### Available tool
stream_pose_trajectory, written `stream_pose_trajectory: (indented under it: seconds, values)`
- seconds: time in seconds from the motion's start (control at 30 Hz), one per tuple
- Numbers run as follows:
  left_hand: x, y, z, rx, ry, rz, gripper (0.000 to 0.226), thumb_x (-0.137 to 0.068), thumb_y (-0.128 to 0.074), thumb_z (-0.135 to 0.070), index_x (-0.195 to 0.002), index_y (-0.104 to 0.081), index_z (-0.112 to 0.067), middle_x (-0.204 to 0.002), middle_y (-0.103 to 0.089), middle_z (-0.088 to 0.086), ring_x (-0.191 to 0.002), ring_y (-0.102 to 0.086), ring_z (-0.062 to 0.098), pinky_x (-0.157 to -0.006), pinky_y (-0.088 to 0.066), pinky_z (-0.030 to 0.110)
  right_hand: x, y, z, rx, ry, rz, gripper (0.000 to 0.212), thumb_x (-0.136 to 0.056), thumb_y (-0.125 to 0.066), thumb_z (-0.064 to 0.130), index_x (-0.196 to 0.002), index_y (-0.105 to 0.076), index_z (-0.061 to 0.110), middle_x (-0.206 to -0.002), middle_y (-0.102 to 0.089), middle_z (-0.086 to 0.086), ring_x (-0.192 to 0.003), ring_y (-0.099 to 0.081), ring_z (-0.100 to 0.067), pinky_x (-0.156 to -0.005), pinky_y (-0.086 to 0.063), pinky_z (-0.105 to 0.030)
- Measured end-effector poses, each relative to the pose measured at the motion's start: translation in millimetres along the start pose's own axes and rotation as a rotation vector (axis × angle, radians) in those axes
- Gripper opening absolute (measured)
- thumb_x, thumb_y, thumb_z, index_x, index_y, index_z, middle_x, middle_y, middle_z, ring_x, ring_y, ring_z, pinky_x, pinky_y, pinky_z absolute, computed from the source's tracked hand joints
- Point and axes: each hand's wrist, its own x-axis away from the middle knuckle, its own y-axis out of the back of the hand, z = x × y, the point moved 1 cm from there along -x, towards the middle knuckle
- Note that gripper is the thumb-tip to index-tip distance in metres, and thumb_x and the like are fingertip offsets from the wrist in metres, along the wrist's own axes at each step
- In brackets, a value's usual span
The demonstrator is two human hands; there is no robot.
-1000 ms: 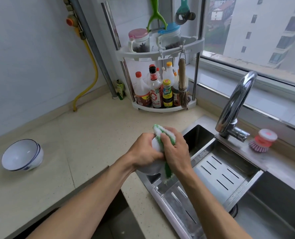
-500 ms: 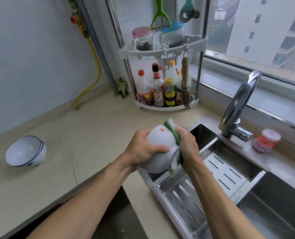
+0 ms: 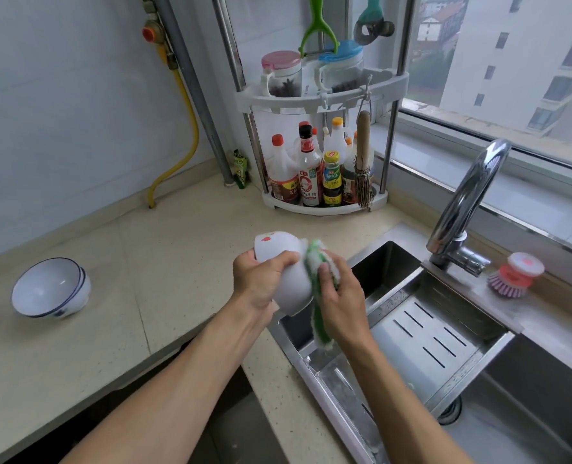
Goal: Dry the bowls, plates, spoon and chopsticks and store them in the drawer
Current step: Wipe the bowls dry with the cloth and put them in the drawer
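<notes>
My left hand (image 3: 261, 279) grips a white bowl (image 3: 286, 262) with a small red mark, held on its side over the sink's left edge. Against the bowl's right side my right hand (image 3: 341, 299) holds a green and white cloth (image 3: 318, 272), part of which hangs down below my fingers. On the counter at the far left stand two white bowls with blue rims (image 3: 50, 289), stacked and tilted. No plates, spoon or chopsticks are in view.
The steel sink (image 3: 529, 413) holds a slotted drain tray (image 3: 428, 343) under a curved tap (image 3: 465, 202). A red dish brush (image 3: 515, 276) lies behind the sink. A corner rack (image 3: 321, 98) with sauce bottles stands at the back. A dark opening (image 3: 231, 423) lies below the counter edge.
The bowl has turned in my hands, so more of its white outside and the red mark show now. The cloth has slid from the bowl's top to its right side.
</notes>
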Motion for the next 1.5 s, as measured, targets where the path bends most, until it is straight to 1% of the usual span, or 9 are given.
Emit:
stream_pose_trajectory:
  seconds: [0.23,0.47,0.67,0.77,0.87,1.03,1.2,1.4,1.5]
  values:
    - [-8.2,-2.8,-11.7,-0.282,-0.081,0.219,0.031,-0.071,-0.083,0.002,-0.096,-0.067,-0.006,-0.1,-0.071,0.012,-0.091,-0.066,0.028,-0.074,-0.059,0.039,-2.1,-2.8,-1.0,-0.361,-0.248,-0.127,0.028,-0.104,-0.049,0.027,-0.08,-0.064,0.02,-0.081,-0.058,-0.011,-0.073,-0.056,-0.023,-0.067,-0.048,-0.036]
    - [-2.2,-13.0,-2.0,-0.164,-0.021,0.17,0.044,-0.063,-0.093,-0.015,-0.098,-0.066,-0.016,-0.107,-0.071,0.009,-0.1,-0.067,0.033,-0.087,-0.058,0.056,10.3,-0.6,4.8,-0.211,-0.045,-0.178,0.027,-0.105,-0.047,0.025,-0.123,-0.062,0.013,-0.108,-0.063,-0.006,-0.095,-0.062,-0.018,-0.078,-0.053,-0.031]
    - [7.8,-9.8,2.0,-0.176,-0.036,0.42,0.052,-0.049,-0.09,-0.017,-0.098,-0.073,-0.008,-0.103,-0.074,0.016,-0.098,-0.07,0.034,-0.083,-0.059,0.055,-41.5,24.2,23.3,-0.279,-0.247,-0.273,0.021,-0.103,-0.048,0.029,-0.104,-0.067,0.022,-0.102,-0.068,-0.011,-0.089,-0.066,-0.024,-0.085,-0.055,-0.049]
    - [7.9,-5.7,3.7,-0.088,-0.026,0.387,0.043,-0.058,-0.085,-0.012,-0.099,-0.073,-0.008,-0.103,-0.074,0.017,-0.099,-0.07,0.038,-0.085,-0.058,0.056,-31.2,16.1,29.4,-0.145,-0.008,-0.268,0.02,-0.104,-0.046,0.027,-0.106,-0.065,0.02,-0.091,-0.067,0.002,-0.084,-0.063,-0.014,-0.079,-0.053,-0.04]
    - [7.8,6.8,4.1,-0.077,0.0,0.42,0.043,-0.061,-0.085,-0.008,-0.102,-0.073,-0.006,-0.104,-0.075,0.017,-0.098,-0.07,0.037,-0.087,-0.058,0.052,-14.3,5.7,29.3,-0.107,0.182,-0.17,0.024,-0.103,-0.042,0.032,-0.108,-0.062,0.019,-0.09,-0.065,0.009,-0.083,-0.063,-0.009,-0.072,-0.052,-0.028]
    - [9.4,44.9,3.3,-0.166,-0.067,0.358,0.056,-0.044,-0.09,-0.026,-0.094,-0.074,-0.007,-0.1,-0.075,0.015,-0.095,-0.071,0.03,-0.084,-0.059,0.047,-23.3,-10.4,41.4,-0.183,-0.083,0.106,0.028,-0.107,-0.04,0.024,-0.091,-0.063,0.021,-0.083,-0.063,-0.001,-0.073,-0.063,-0.01,-0.066,-0.051,-0.028]
    - [12.0,110.7,2.0,-0.305,-0.103,0.241,0.037,-0.066,-0.089,-0.011,-0.1,-0.074,-0.004,-0.1,-0.076,0.011,-0.099,-0.071,0.031,-0.087,-0.059,0.044,16.1,-72.9,44.6,-0.095,0.23,0.465,0.026,-0.106,-0.041,0.025,-0.121,-0.062,0.017,-0.115,-0.067,-0.003,-0.103,-0.067,-0.016,-0.086,-0.057,-0.034]
    - [36.8,207.8,10.0,-0.43,-0.12,0.16,0.057,-0.043,-0.086,-0.034,-0.091,-0.072,-0.009,-0.092,-0.074,0.008,-0.086,-0.07,0.022,-0.077,-0.057,0.039,49.0,-153.1,51.6,-0.024,0.001,0.554,0.03,-0.102,-0.043,0.014,-0.092,-0.07,0.023,-0.088,-0.07,0.005,-0.086,-0.064,-0.015,-0.066,-0.048,-0.015]
    - [48.6,264.1,13.2,-0.378,-0.101,0.115,0.041,-0.054,-0.091,-0.019,-0.088,-0.072,-0.008,-0.084,-0.072,0.001,-0.078,-0.067,0.015,-0.071,-0.054,0.029,89.7,-199.2,57.5,0.043,0.14,0.644,0.023,-0.1,-0.048,0.022,-0.099,-0.07,0.026,-0.103,-0.071,0.006,-0.099,-0.065,-0.01,-0.082,-0.049,-0.021]
